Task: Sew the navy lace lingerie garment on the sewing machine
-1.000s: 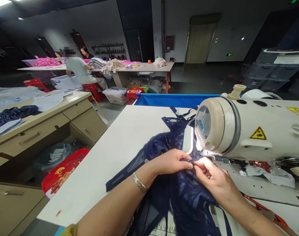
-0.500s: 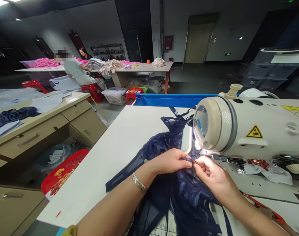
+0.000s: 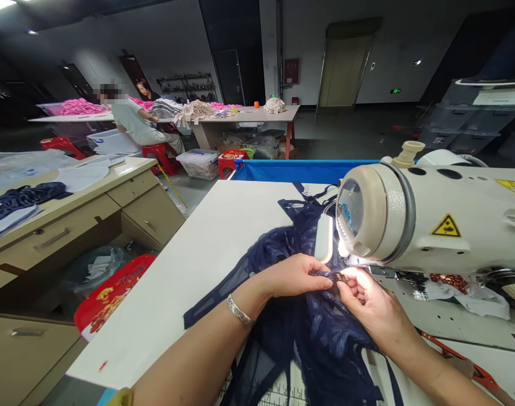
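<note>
White counter (image 3: 206, 254), sewing machine (image 3: 430, 220) just beyond the fingers: left hand (image 3: 297, 275) and right hand (image 3: 367, 301) pinch the navy lace garment (image 3: 320, 338), fingertips meeting, now edged slightly nearer the machine.

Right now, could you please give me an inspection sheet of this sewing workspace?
Surface: white table top, under the garment and machine.
Job's things: navy blue lace garment, spread below the cream sewing machine head.
Clutter: crumpled white plastic beneath the machine arm; red printed tray low beside the table.
Hands: left hand and right hand pinch the garment's edge, fingers meeting under the white lamp.
Cables: nothing seen.
Surroundings: beige drawer desk at left; blue bin behind; seated person at a far table.
</note>
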Tool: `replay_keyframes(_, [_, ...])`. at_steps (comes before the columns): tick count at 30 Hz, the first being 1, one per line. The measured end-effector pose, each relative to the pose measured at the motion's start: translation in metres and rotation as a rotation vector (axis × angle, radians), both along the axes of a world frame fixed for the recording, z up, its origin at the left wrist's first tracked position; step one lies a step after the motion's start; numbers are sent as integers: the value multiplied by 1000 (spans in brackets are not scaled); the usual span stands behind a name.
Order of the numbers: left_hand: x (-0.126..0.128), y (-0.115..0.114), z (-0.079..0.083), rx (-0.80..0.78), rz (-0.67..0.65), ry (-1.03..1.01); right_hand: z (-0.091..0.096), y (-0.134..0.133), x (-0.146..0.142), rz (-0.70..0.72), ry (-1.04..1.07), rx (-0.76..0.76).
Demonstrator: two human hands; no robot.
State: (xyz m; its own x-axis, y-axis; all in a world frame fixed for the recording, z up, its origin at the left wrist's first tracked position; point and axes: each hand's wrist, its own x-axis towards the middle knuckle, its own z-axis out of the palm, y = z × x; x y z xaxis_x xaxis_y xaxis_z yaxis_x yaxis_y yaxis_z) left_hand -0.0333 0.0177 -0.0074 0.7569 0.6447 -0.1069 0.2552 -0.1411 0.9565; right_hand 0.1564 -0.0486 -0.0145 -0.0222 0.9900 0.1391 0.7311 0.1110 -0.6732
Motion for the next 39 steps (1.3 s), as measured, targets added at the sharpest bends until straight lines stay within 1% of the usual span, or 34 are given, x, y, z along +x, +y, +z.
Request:
replay_keyframes(8, [0, 1, 3, 2, 3, 15, -11, -2, 2, 22, -52, 105])
replay_keyframes(17, [2, 0, 0, -10, 0, -8, -3, -2, 0, 65, -103, 158])
replay_keyframes(24, [3, 0, -1, 1, 19, -12, -2, -4, 0, 76, -178, 203])
replay_keyframes(27, [3, 1, -2, -23, 21, -25, -2, -5, 0, 84, -169, 203])
replay_keyframes(31, [2, 2, -2, -65, -14, -51, -1, -4, -1, 91, -160, 209])
replay_keyframes(36, [2, 1, 2, -39, 7, -22, -3, -5, 0, 107, -176, 198])
replay_keyframes(39, [3, 0, 3, -27, 12, -24, -5, -5, 0, 84, -156, 199])
